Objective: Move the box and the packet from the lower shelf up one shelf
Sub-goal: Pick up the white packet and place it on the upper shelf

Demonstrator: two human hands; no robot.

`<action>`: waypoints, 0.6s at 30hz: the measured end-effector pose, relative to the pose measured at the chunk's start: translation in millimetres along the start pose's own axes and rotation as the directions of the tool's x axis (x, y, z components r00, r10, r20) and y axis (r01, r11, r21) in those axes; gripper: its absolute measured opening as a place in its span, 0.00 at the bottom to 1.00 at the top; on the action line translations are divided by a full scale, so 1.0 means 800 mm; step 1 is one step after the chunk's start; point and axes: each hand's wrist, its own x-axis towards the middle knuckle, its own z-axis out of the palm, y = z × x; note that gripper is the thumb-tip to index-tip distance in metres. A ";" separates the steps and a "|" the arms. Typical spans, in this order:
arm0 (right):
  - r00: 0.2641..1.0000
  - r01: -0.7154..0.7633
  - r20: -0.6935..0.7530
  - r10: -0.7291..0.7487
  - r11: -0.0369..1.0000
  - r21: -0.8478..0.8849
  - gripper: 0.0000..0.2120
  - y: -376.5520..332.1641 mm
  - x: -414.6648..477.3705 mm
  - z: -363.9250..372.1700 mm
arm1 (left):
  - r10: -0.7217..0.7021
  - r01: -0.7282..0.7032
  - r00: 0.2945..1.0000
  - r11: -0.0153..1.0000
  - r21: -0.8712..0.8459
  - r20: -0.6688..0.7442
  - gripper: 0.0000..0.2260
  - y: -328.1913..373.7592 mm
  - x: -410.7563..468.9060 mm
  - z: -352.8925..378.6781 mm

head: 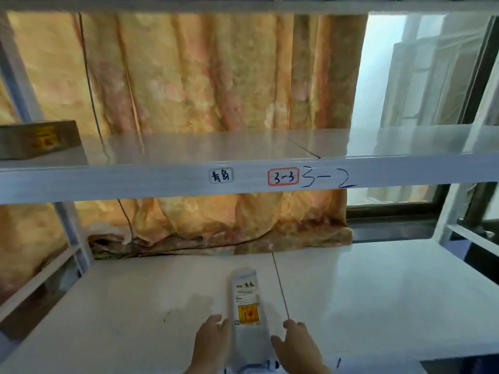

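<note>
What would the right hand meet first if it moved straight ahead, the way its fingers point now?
Probably nothing close: the right hand lies beside the packet, so bare lower shelf follows, then the curtain at the back. Depth is unclear.

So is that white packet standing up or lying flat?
Lying flat: the packet rests face-up on the lower shelf, label showing, between both hands.

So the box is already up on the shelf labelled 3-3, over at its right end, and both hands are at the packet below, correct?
Not quite. The head view shows the box at the left end of that shelf, not the right. The rest holds: left hand and right hand flank the packet below.
</note>
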 end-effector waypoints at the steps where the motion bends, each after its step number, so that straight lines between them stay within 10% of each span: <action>1: 1.000 -0.009 0.017 0.009 1.000 0.025 0.26 0.003 0.010 0.007 | -0.005 0.005 1.000 1.000 -0.001 0.020 0.17 0.000 0.002 0.010; 7: 0.999 -0.041 0.037 0.037 0.991 0.129 0.23 0.006 0.038 0.043 | 0.069 -0.066 0.991 0.997 -0.030 0.117 0.09 -0.002 0.015 0.056; 12: 0.999 -0.048 0.015 0.046 0.983 0.179 0.18 -0.002 0.051 0.050 | 0.028 0.003 0.993 0.963 0.269 -0.111 0.17 0.002 0.030 0.046; 18: 0.999 -0.032 0.014 0.029 0.966 0.256 0.12 0.000 0.056 0.073 | -0.060 0.060 0.989 0.998 0.004 0.137 0.11 -0.030 0.050 0.060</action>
